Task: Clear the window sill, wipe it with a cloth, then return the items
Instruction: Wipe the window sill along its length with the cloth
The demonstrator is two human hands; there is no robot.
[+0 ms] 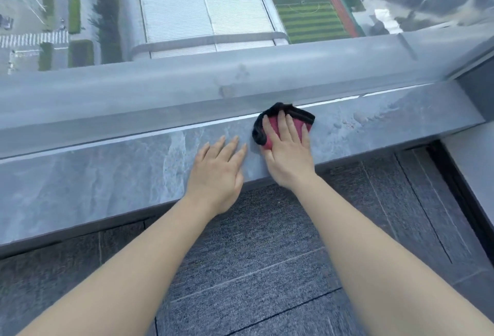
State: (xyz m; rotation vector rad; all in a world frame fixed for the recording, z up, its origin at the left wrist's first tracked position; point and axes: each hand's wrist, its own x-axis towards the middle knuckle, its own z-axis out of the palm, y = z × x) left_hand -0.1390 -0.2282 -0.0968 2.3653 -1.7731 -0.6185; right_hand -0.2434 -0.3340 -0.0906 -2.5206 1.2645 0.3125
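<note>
Both hands are laid flat on the grey window sill (93,175): the left hand (217,172) spread empty, the right hand (290,148) pressed onto a red-and-black cloth (270,124) near the glass edge; bare sill is seen either side.

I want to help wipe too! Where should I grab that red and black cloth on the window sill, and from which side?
Grab the cloth at its bunched black edge near the glass, coming down from above. It lies flattened on the sill under the right hand, so only that raised, crumpled rim probably gives fingers something to pinch. The left hand rests flat beside it.
</note>
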